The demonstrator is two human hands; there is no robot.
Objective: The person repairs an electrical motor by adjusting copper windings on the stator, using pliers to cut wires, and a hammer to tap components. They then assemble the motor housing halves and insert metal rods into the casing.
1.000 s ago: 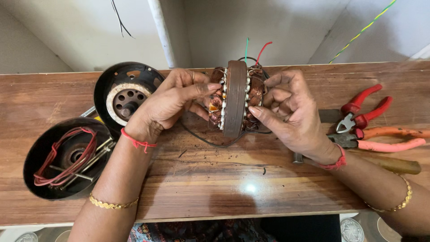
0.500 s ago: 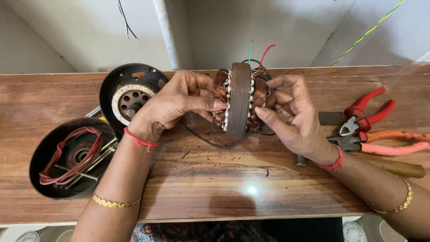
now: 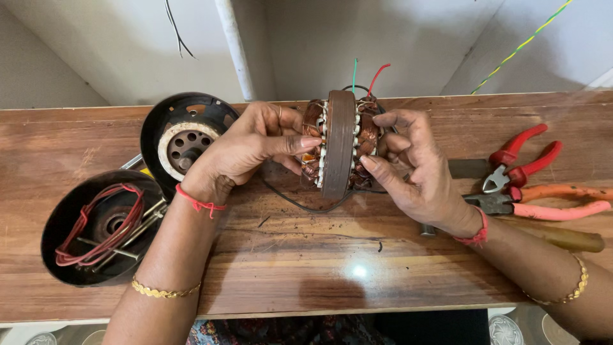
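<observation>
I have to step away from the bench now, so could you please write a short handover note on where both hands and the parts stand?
Left hand: fingertips on the copper windings at the left face of the motor stator.
Right hand: supports the stator's right face; stator held on edge above the wooden bench.
Two black motor covers lie at left, the nearer holding red wire and bolts.
Red pliers and orange pliers lie at right, untouched.
Stator leads are loose; covers are off.

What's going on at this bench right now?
A person holds a motor stator with copper windings on edge above the wooden bench. The left hand and right hand grip it from either side, fingers on the coils. Two dark motor covers lie to the left, red pliers to the right.
</observation>
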